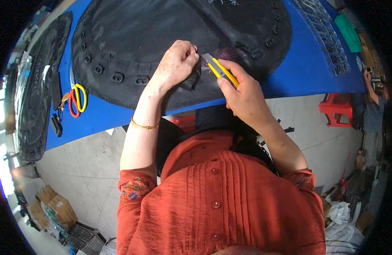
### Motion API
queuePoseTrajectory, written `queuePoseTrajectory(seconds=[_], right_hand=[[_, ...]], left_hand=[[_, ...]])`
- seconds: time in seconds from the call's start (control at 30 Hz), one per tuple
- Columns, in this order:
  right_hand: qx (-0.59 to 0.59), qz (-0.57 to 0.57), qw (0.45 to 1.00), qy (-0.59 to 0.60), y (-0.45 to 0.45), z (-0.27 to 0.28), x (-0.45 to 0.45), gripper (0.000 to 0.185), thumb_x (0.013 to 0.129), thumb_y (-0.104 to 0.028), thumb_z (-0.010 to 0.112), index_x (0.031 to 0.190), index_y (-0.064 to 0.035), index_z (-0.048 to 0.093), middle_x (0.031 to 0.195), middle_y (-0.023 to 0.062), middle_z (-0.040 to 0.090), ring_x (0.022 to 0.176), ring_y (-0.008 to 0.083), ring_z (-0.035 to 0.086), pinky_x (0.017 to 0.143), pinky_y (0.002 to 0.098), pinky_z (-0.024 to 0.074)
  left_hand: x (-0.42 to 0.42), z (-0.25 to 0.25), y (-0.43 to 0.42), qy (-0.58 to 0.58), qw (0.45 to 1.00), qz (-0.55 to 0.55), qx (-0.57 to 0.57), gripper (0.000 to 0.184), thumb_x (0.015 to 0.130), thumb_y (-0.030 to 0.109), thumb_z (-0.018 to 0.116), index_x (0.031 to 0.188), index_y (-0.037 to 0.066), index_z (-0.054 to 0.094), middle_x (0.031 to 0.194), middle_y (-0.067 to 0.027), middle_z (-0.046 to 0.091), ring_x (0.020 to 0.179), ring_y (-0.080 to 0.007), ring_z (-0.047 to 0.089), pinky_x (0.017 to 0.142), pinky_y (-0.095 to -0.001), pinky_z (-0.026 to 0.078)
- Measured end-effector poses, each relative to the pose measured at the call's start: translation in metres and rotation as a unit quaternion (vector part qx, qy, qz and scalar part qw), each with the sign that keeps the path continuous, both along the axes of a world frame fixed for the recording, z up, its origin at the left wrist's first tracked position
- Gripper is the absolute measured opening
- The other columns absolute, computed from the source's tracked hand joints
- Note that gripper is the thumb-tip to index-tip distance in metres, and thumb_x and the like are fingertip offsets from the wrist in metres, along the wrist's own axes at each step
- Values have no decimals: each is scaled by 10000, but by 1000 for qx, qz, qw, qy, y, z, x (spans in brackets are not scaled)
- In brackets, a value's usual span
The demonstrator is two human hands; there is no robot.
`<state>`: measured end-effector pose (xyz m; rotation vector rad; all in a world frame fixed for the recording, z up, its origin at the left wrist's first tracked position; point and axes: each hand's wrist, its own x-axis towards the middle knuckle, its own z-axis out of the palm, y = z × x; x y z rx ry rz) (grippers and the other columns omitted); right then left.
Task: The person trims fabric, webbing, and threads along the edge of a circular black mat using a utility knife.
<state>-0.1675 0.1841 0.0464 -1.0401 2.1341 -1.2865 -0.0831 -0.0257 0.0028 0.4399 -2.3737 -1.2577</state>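
A large round black mesh mat (162, 29) with buckle-like black loops along its border lies on the blue table. My left hand (176, 61) is closed on the near edge of the mat, pinching a folded strip of its black fabric (191, 80). In my right hand (244, 95) is a yellow and grey utility knife (222, 73). Its blade points up and left, close to the left fingertips and the fabric. Pinkish marks (232, 53) show on the mat beside the blade. Whether the blade touches the fabric I cannot tell.
Scissors (77, 100) with red and yellow handles lie on the blue table (106, 121) at left, beside another black mesh piece (38, 85). Clear plastic packs (323, 34) lie at the right. A red stool (335, 109) stands beyond the table edge, and a person (374, 106) is farther right.
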Motion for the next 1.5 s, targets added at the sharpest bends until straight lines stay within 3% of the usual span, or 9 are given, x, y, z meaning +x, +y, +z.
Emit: queuePoseTrajectory(seconds=[0.03, 0.1, 0.73, 0.8, 0.83, 0.9, 1.1, 1.27, 1.5], right_hand=[[1, 0, 1000, 0, 0, 1, 0, 412, 1004, -164, 617, 1406, -73, 591, 810, 56, 674, 537, 99, 593, 494, 277, 491], [15, 3, 1000, 8, -1, 4, 0, 383, 970, -149, 650, 1330, -34, 596, 1180, 271, 696, 1122, 442, 672, 905, 443, 564], [15, 28, 998, 51, -8, -3, 3, 364, 966, -159, 642, 1290, -5, 586, 1005, 304, 707, 947, 487, 689, 799, 541, 562], [11, 26, 999, 37, -5, -3, 7, 403, 991, -131, 629, 1382, -44, 593, 843, 110, 684, 588, 122, 607, 579, 316, 532], [11, 26, 999, 37, -4, -3, 9, 403, 991, -131, 629, 1382, -44, 593, 843, 110, 684, 588, 122, 607, 579, 316, 532], [28, 29, 997, 65, 0, 0, 12, 408, 984, -130, 623, 1379, -33, 587, 952, 193, 730, 744, 250, 728, 715, 370, 575], [48, 54, 996, 60, 16, 13, 29, 415, 977, -129, 628, 1372, -15, 574, 1228, 284, 682, 1191, 447, 635, 953, 442, 545], [28, 59, 995, 81, 18, 0, 33, 424, 966, -70, 633, 1377, 6, 561, 1249, 293, 669, 1192, 436, 645, 976, 442, 543], [-1, 60, 992, 111, 21, -4, 35, 432, 963, -49, 636, 1378, 39, 554, 1293, 280, 658, 1226, 423, 634, 1012, 433, 534]], left_hand=[[0, 0, 0, 2, 1000, 2, -4, 158, 926, 123, 683, 916, -23, 623, 1056, -188, 670, 1007, -349, 651, 896, -409, 518], [0, 1, 1, 0, 1000, 4, -2, 158, 925, 123, 685, 914, -22, 622, 1056, -187, 671, 1011, -349, 652, 898, -409, 519], [1, 2, -2, -37, 999, 2, -21, 147, 982, 125, 681, 1010, -8, 628, 1150, -159, 702, 1064, -246, 669, 940, -363, 524], [1, 2, -3, -35, 999, 0, -20, 150, 983, 125, 680, 1010, -12, 626, 1149, -159, 702, 1059, -246, 669, 939, -362, 523], [1, 1, -3, -33, 999, -2, -20, 154, 983, 125, 679, 1009, -16, 624, 1148, -160, 702, 1055, -245, 668, 937, -361, 522], [0, 0, -1, -16, 1000, 2, -2, 157, 955, 127, 680, 956, -20, 627, 1112, -174, 691, 1033, -295, 663, 918, -382, 521], [0, 0, -1, -4, 1000, 14, 1, 172, 924, 136, 677, 899, -28, 628, 1063, -199, 678, 1005, -357, 660, 892, -408, 522], [-4, 4, 0, -66, 997, 28, -8, 239, 948, 184, 704, 1013, -37, 641, 1094, -166, 694, 974, -263, 672, 891, -373, 530], [-9, 33, 20, -118, 986, 55, -107, 346, 900, 293, 728, 958, -44, 675, 1039, -263, 641, 983, -413, 656, 903, -445, 532]])
